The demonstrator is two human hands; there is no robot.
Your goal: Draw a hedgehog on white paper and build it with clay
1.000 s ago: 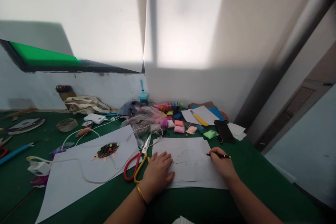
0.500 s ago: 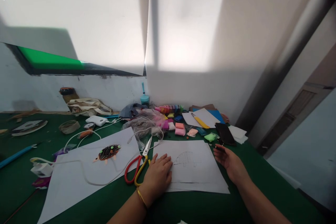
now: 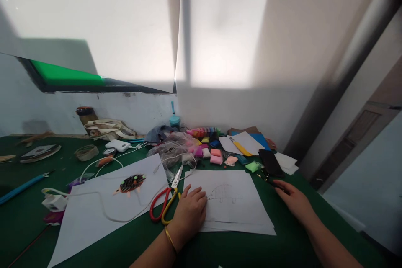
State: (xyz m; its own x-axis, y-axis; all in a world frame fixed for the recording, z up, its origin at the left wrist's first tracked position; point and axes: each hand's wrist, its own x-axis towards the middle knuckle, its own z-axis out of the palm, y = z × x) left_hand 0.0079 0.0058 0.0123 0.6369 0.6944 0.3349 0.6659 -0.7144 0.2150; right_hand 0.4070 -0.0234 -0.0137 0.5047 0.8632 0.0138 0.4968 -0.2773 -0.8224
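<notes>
My left hand [image 3: 192, 206] lies flat, fingers stretched, on the left edge of white paper sheets [image 3: 226, 213]. The top sheet bears a faint pencil drawing [image 3: 225, 192] of an animal with a striped, rounded back. Right of the sheets, my right hand [image 3: 293, 198] has its fingers closed on the end of a slim black pen [image 3: 271, 182], whose tip points left and away from me. Red-and-yellow-handled scissors [image 3: 166, 205] rest beside my left hand, blades pointing away. Further left, another sheet [image 3: 94, 217] carries a colourful hedgehog figure [image 3: 132, 183].
Several coloured clay packets [image 3: 216, 159] lie behind the sheets, near a clear plastic bag [image 3: 171, 148]. A yellow cutter [image 3: 241, 147] rests on paper. A black phone-like case [image 3: 270, 163] lies back right. A white cable [image 3: 103, 211] crosses the left sheet.
My right hand has moved right, away from the sheets, carrying the pen. My left hand stays on the paper. The view has shifted slightly.
</notes>
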